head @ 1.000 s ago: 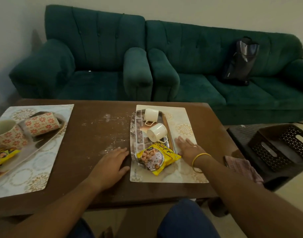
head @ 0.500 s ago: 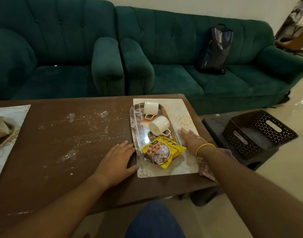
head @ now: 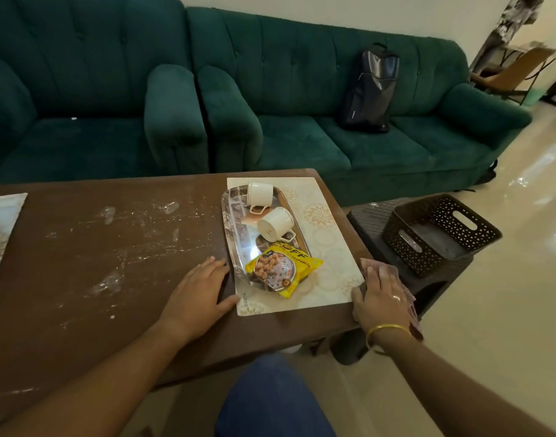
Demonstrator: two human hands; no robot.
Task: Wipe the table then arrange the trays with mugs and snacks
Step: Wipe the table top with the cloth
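Both hands are being laid flat, the left hand empty on the dusty desk, the right hand closing over a cloth, so wiping is likely being started.

Single head-worn wide-angle camera, aimed forward and down. Table fills the near field at 9 to 12 o'clock; sofa stands beyond at 12 o'clock.

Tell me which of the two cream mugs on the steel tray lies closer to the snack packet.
The mug in the middle of the tray, tipped on its side just behind the yellow snack packet. The other mug sits at the tray's far end.
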